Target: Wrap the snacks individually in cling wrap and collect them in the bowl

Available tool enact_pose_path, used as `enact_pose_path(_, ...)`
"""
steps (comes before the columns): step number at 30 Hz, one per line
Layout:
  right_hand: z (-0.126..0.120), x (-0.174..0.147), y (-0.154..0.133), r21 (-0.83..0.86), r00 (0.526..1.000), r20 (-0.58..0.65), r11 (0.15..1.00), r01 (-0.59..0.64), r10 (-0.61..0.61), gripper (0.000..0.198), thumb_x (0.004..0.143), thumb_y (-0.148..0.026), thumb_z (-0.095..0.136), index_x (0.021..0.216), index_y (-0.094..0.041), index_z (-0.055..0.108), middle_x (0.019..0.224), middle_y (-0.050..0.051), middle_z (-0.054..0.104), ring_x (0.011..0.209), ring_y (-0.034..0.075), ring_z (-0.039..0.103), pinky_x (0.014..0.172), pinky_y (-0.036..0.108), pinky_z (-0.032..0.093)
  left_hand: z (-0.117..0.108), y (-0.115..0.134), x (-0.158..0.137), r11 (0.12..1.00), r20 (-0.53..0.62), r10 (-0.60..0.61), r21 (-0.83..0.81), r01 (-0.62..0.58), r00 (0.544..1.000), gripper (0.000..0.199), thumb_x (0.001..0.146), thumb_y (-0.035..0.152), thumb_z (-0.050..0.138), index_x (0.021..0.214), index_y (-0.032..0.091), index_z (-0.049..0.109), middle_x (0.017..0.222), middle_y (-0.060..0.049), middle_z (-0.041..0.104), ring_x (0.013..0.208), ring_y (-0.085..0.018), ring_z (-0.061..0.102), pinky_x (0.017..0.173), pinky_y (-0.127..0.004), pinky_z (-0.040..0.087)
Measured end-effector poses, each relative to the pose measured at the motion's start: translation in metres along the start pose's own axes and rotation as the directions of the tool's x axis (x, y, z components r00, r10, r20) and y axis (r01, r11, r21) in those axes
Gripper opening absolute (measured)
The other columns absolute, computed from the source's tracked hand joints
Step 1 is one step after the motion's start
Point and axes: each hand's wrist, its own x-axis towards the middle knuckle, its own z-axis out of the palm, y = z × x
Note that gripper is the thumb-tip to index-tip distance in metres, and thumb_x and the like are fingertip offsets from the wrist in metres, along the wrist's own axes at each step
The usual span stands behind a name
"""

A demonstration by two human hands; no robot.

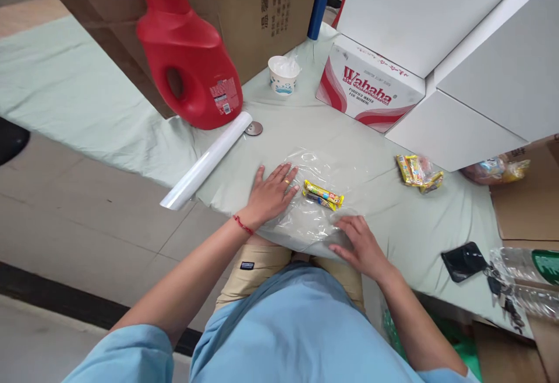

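A clear sheet of plastic film [301,226] lies spread and wrinkled at the table's near edge. On its middle rest two slim wrapped snack sticks [323,192], side by side, one yellow and the other yellow with dark blue. My left hand [275,192] lies flat on the film's left part, fingers stretched out, just left of the sticks. Over the film's near right edge is my right hand [361,243], its fingers bent and apart from the thumb. Between them I see no object held. Whether its fingertips touch the film I cannot tell.
Left of the film lies a white roll [207,159] beside a red detergent jug [192,63] and a round metal lid [254,128]. Behind stand a paper cup [283,74] and a Wahaha box [369,86]. Snack packs [419,172] and a black pouch [463,262] are to the right.
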Motion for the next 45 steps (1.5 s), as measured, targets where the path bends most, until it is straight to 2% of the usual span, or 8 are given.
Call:
enact_pose_path(8, 0.030, -0.035, 0.003, 0.043, 0.983, -0.147, 0.994, -0.104, 0.110, 0.019, 0.106, -0.027, 0.055, 0.115, -0.028, 0.072, 0.116, 0.011, 0.070, 0.105, 0.028, 0.063, 0.091, 0.050, 0.058, -0.021, -0.036, -0.007, 0.981, -0.124, 0.114, -0.144, -0.131, 0.986, 0.052, 0.101, 0.038, 0.046, 0.150, 0.026, 0.060, 0.176, -0.007, 0.033, 0.164, -0.029, 0.028, 0.131, -0.056, 0.030)
enact_pose_path(11, 0.023, -0.023, 0.005, 0.067, 0.990, -0.108, 0.995, -0.079, 0.086, 0.020, 0.107, -0.027, 0.054, 0.107, -0.026, 0.074, 0.111, 0.010, 0.071, 0.102, 0.027, 0.063, 0.088, 0.047, 0.057, -0.034, -0.041, -0.026, 0.934, 0.000, 0.308, -0.192, -0.302, 0.951, 0.050, 0.098, 0.033, 0.046, 0.145, 0.033, 0.064, 0.163, -0.003, 0.055, 0.160, -0.027, 0.037, 0.133, -0.057, 0.024)
enact_pose_path(15, 0.008, -0.011, 0.010, 0.129, 0.992, -0.113, 0.991, -0.043, 0.058, 0.018, 0.107, -0.029, 0.053, 0.105, -0.027, 0.072, 0.110, 0.010, 0.071, 0.104, 0.026, 0.064, 0.091, 0.046, 0.056, -0.036, -0.042, -0.056, 0.896, 0.157, 0.415, -0.241, -0.373, 0.896, 0.067, 0.092, 0.049, 0.064, 0.155, 0.029, 0.055, 0.166, -0.009, 0.050, 0.160, -0.031, 0.037, 0.134, -0.057, 0.023)
enact_pose_path(22, -0.024, 0.027, 0.027, 0.228, 0.983, -0.083, 0.963, -0.140, 0.163, 0.023, 0.106, -0.036, 0.051, 0.101, -0.025, 0.070, 0.098, 0.008, 0.071, 0.090, 0.022, 0.068, 0.082, 0.036, 0.055, -0.034, -0.050, -0.043, 0.926, 0.034, 0.267, -0.288, -0.246, 0.963, 0.032, 0.105, 0.044, 0.049, 0.097, 0.028, 0.076, 0.125, -0.005, 0.079, 0.150, -0.025, 0.051, 0.130, -0.053, 0.032)
enact_pose_path(31, -0.026, 0.083, 0.082, 0.142, 0.898, 0.093, 0.887, -0.440, 0.430, 0.020, 0.095, -0.034, 0.057, 0.095, -0.021, 0.071, 0.080, 0.002, 0.073, 0.069, 0.017, 0.060, 0.066, 0.027, 0.042, -0.035, -0.042, 0.069, 0.964, 0.036, 0.090, -0.255, -0.078, 0.995, 0.021, 0.086, 0.038, 0.058, 0.087, 0.023, 0.072, 0.106, -0.010, 0.076, 0.119, -0.032, 0.067, 0.112, -0.049, 0.050)
enact_pose_path(37, -0.041, 0.089, 0.095, -0.144, 0.887, 0.060, 0.883, -0.446, 0.458, 0.027, 0.093, -0.036, 0.066, 0.114, -0.022, 0.073, 0.094, 0.004, 0.075, 0.074, 0.018, 0.062, 0.068, 0.028, 0.040, -0.029, -0.065, 0.069, 0.971, -0.150, 0.004, -0.234, -0.040, 0.989, 0.035, 0.088, 0.046, 0.062, 0.108, 0.020, 0.072, 0.124, -0.014, 0.068, 0.125, -0.033, 0.060, 0.115, -0.052, 0.047)
enact_pose_path(42, -0.084, 0.121, 0.102, -0.154, 0.931, -0.040, 0.918, -0.365, 0.363, 0.028, 0.097, -0.040, 0.062, 0.111, -0.020, 0.075, 0.098, 0.007, 0.075, 0.080, 0.020, 0.065, 0.074, 0.030, 0.045, -0.057, -0.063, 0.024, 0.989, -0.610, -0.144, -0.121, 0.087, 0.780, 0.022, 0.097, 0.035, 0.057, 0.106, 0.021, 0.072, 0.113, -0.014, 0.066, 0.118, -0.033, 0.061, 0.107, -0.053, 0.047)
enact_pose_path(45, -0.082, 0.163, 0.102, -0.212, 0.963, -0.018, 0.940, -0.268, 0.270, 0.026, 0.098, -0.036, 0.059, 0.107, -0.018, 0.076, 0.103, 0.009, 0.075, 0.090, 0.022, 0.066, 0.081, 0.032, 0.046, -0.058, -0.014, -0.004, 0.998, -0.713, 0.058, 0.030, -0.053, 0.699, 0.017, 0.098, 0.027, 0.059, 0.109, 0.024, 0.072, 0.099, -0.009, 0.069, 0.103, -0.029, 0.065, 0.094, -0.047, 0.048)
